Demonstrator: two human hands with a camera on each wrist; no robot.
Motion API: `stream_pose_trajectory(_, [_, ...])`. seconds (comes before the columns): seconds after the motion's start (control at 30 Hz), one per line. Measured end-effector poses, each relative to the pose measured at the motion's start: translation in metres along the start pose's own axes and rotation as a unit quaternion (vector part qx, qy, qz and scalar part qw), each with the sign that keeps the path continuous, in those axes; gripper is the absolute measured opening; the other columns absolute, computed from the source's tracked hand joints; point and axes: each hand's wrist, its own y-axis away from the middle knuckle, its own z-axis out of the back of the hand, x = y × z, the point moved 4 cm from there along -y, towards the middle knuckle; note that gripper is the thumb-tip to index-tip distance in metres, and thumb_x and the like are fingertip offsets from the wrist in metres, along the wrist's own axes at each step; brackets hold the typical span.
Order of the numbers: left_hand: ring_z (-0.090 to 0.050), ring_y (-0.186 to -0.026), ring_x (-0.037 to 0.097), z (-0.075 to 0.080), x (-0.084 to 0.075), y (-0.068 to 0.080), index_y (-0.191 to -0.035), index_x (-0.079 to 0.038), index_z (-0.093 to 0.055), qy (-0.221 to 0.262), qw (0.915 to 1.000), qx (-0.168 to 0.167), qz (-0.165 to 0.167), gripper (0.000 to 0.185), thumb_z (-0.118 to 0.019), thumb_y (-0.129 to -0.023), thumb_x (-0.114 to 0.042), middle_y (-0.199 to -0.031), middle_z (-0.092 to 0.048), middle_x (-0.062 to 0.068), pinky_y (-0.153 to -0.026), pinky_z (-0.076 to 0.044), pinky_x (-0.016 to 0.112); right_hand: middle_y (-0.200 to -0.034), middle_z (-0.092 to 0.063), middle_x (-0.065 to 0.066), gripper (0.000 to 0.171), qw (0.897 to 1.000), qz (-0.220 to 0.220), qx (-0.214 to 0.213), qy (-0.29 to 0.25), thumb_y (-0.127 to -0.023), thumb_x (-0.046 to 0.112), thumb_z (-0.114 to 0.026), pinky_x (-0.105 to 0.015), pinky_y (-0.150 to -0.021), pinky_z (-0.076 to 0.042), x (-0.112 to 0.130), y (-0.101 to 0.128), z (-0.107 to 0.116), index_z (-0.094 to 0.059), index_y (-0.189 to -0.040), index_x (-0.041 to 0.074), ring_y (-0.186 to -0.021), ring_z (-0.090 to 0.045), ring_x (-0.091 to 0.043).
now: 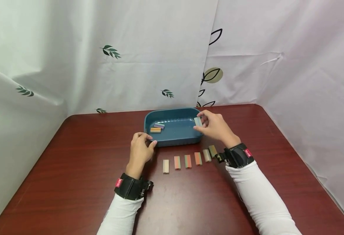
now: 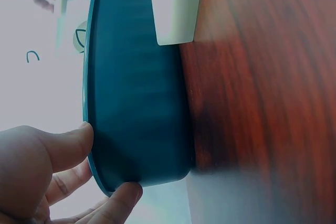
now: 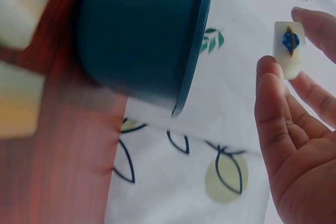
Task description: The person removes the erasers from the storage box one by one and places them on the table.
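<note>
A dark teal dish [image 1: 177, 142] with a raised rim sits near the table's back edge. At its front left corner my left hand [image 1: 139, 148] holds the rim, thumb [image 2: 71, 148] along the front side and fingers round the end. Over the dish's right end, my right hand [image 1: 216, 126] pinches a small pale blue-white block [image 1: 198, 121] between thumb and fingertips. The block's end [image 3: 290, 43], marked with a blue patch, faces the right wrist camera. Inside the dish, on the left, lie an orange block [image 1: 155, 130] and a purple-and-blue block [image 1: 159, 125].
In front of the dish several small blocks stand in a slanting row, from a cream block [image 1: 166, 166] through an orange-and-green block [image 1: 187, 161] to an olive block [image 1: 212, 150] by the right wrist strap. A white curtain [image 1: 148, 65] hangs behind the reddish-brown table [image 1: 81, 182].
</note>
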Motion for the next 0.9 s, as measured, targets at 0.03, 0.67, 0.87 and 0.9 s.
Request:
stream_pose_trajectory(0.03, [-0.05, -0.109, 0.033, -0.001, 0.0, 0.0, -0.101, -0.004, -0.066, 0.001, 1.0, 0.001, 0.0, 0.02, -0.069, -0.092, -0.021, -0.126, -0.047, 0.017, -0.092, -0.046, 0.047, -0.093, -0.06, -0.009, 0.044, 1.0, -0.007, -0.003, 0.0, -0.084, 0.022, -0.077, -0.039, -0.072, -0.051, -0.003, 0.004, 0.002, -0.058, -0.118, 0.002, -0.079, -0.061, -0.021])
stream_pose_trajectory(0.67, [-0.051, -0.111, 0.034, -0.001, -0.001, -0.001, -0.107, -0.002, -0.065, 0.008, 0.9998, 0.016, 0.004, 0.024, -0.067, -0.093, -0.021, -0.131, -0.044, 0.019, -0.091, -0.046, 0.047, -0.088, -0.057, -0.008, 0.041, 0.994, -0.1, 0.034, 0.034, -0.082, 0.021, -0.079, -0.037, -0.067, -0.046, -0.045, 0.036, 0.016, -0.058, -0.113, 0.004, -0.074, -0.055, -0.022])
stream_pose_trajectory(0.87, [-0.05, -0.112, 0.035, -0.004, 0.002, -0.003, -0.107, -0.002, -0.064, 0.004, 0.9997, 0.023, 0.0, 0.024, -0.066, -0.094, -0.021, -0.131, -0.043, 0.019, -0.092, -0.045, 0.048, -0.082, -0.055, -0.006, 0.037, 0.986, -0.127, 0.088, 0.056, -0.079, 0.021, -0.08, -0.037, -0.065, -0.045, -0.059, 0.037, 0.014, -0.056, -0.102, 0.005, -0.071, -0.054, -0.022])
stream_pose_trajectory(0.9, [-0.051, -0.112, 0.035, -0.004, 0.003, -0.003, -0.107, -0.002, -0.064, 0.004, 0.9998, 0.022, 0.0, 0.023, -0.066, -0.094, -0.021, -0.131, -0.043, 0.019, -0.092, -0.045, 0.048, -0.082, -0.056, -0.006, 0.037, 0.985, -0.13, 0.097, 0.057, -0.079, 0.021, -0.08, -0.038, -0.066, -0.045, -0.06, 0.038, 0.013, -0.056, -0.102, 0.005, -0.072, -0.054, -0.022])
